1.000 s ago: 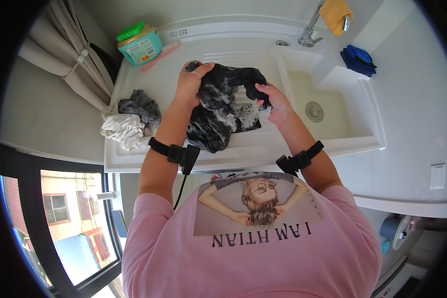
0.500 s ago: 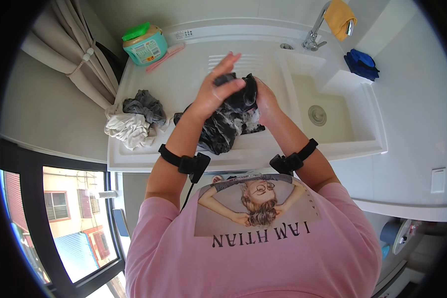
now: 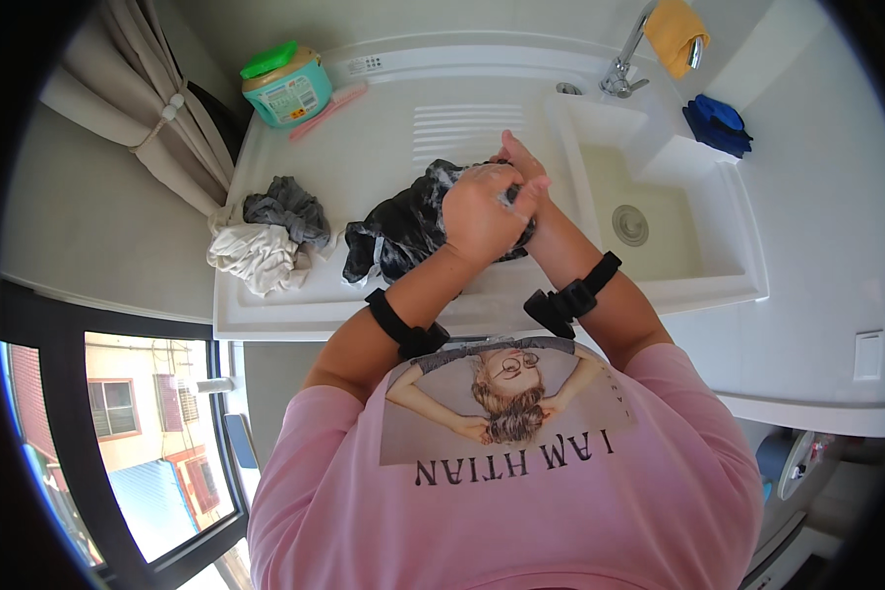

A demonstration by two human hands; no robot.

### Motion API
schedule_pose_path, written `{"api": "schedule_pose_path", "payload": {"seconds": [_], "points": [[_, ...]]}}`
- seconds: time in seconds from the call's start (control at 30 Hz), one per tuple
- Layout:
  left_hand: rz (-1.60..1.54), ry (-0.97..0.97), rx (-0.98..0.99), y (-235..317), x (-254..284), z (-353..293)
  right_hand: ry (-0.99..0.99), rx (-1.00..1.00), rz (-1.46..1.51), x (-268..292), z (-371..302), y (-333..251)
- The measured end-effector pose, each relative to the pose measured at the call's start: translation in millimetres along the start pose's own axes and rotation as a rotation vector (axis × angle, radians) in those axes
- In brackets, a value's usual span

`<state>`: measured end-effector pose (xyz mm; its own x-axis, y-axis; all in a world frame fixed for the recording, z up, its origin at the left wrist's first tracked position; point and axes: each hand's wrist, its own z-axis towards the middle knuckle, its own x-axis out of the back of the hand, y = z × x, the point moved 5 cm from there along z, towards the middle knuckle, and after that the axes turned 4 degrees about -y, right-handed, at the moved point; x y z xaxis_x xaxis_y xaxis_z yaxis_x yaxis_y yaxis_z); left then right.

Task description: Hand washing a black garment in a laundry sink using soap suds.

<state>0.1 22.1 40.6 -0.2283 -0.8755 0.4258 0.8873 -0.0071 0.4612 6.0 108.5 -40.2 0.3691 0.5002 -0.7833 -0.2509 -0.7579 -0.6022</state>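
Note:
A wet black garment point(image 3: 403, 221) with white suds lies bunched on the white washboard counter, partly under my hands. My left hand point(image 3: 484, 208) is curled over a bunch of the black cloth, its back upward. Against it, a little farther away and to the right, is my right hand point(image 3: 521, 160), pressing the same bunch from the other side. A bit of black cloth shows between the two hands. Some of the right hand's fingers are hidden behind the left hand.
A grey cloth point(image 3: 287, 208) and a white cloth point(image 3: 256, 254) lie piled at left. Behind them stand a teal tub with green lid point(image 3: 287, 93) and a pink brush point(image 3: 326, 113). At right are the sink basin point(image 3: 678, 211), the faucet point(image 3: 619, 77), a yellow cloth point(image 3: 675, 37) and blue cloths point(image 3: 716, 126).
My left hand has swung down and to the right over the bunched cloth, from raised with fingers spread to curled. The garment's left part now lies more spread out.

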Motion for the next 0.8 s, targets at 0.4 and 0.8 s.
{"api": "schedule_pose_path", "payload": {"seconds": [0.4,0.8], "points": [[-0.157,-0.285,0.894,-83.9,-8.7,9.7,0.219,0.033,-0.050,-7.7,-2.5,10.1],[-0.072,-0.101,0.304,-40.5,-21.5,-11.8,0.116,0.071,0.089,8.5,-1.0,12.1]]}}
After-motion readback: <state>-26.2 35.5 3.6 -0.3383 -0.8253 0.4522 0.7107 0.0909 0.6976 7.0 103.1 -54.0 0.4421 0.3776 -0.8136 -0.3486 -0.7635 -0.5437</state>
